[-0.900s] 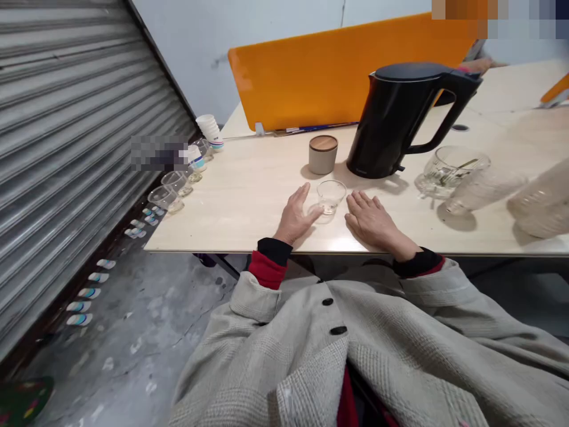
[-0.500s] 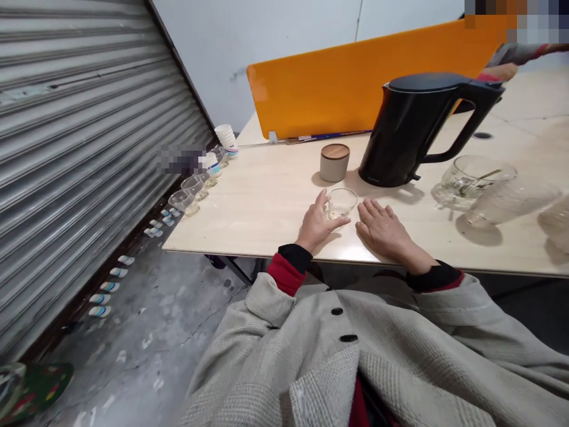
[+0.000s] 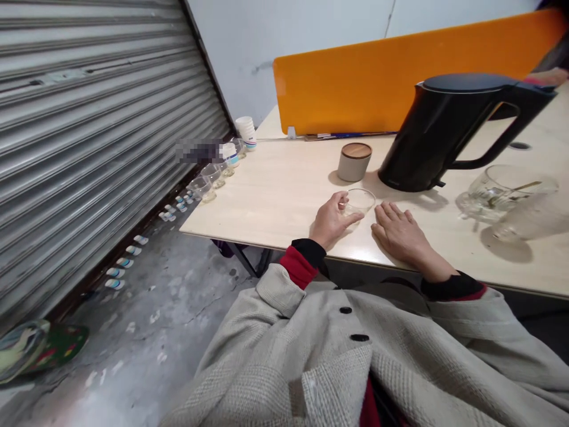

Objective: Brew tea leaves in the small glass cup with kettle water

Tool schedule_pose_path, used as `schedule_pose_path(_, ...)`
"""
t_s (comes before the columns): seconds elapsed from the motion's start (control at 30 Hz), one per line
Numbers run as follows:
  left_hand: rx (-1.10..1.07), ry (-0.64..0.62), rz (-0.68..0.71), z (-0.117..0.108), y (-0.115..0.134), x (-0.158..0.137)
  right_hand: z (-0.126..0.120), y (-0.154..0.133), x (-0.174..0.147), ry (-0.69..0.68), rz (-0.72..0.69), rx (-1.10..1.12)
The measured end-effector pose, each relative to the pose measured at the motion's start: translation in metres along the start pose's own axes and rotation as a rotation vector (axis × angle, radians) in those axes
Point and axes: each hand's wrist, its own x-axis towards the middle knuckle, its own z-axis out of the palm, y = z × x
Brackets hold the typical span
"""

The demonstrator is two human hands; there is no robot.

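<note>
The glass cup (image 3: 358,201) is sitting on the desk (image 3: 275,196) between both hands, left hand (image 3: 331,222) curling around it, right hand (image 3: 400,234) lying flat, released. A careless nudge risks tipping it toward the kettle (image 3: 444,136) beyond.

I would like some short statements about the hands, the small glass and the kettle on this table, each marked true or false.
1. The left hand grips the small glass cup. True.
2. The right hand holds the black kettle. False: it lies flat on the table, apart from the kettle.
3. The jar with a wooden lid stands left of the kettle. True.
4. The kettle lies on its side. False: it stands upright.
</note>
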Motion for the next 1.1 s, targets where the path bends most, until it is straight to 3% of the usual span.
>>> schedule_pose_path(0.13,-0.08,0.065,0.031,-0.009,0.005,-0.008,-0.003,-0.001,-0.002,-0.012,-0.011,-0.023)
schedule_pose_path(0.23,-0.06,0.154,0.02,-0.041,0.005,-0.017,-0.008,-0.004,-0.004,-0.028,-0.028,-0.039)
schedule_pose_path(0.33,0.004,0.374,0.046,-0.104,0.0,-0.033,-0.011,-0.006,-0.005,-0.052,-0.017,-0.052)
schedule_pose_path(0.53,0.393,0.926,-0.056,-0.269,-0.021,-0.084,-0.014,-0.009,-0.005,-0.041,-0.02,-0.025)
schedule_pose_path(0.6,0.489,1.053,-0.135,-0.31,-0.031,-0.096,-0.012,-0.008,-0.005,-0.017,-0.026,-0.015)
schedule_pose_path(0.67,0.502,1.107,-0.208,-0.336,-0.043,-0.102,-0.01,-0.007,-0.005,-0.008,-0.02,-0.011)
schedule_pose_path(0.77,0.467,1.105,-0.256,-0.353,-0.059,-0.102,-0.007,-0.005,-0.004,0.01,-0.031,-0.019)
schedule_pose_path(1.1,0.437,1.065,-0.288,-0.368,-0.081,-0.076,-0.004,-0.002,-0.002,-0.017,-0.033,-0.046)
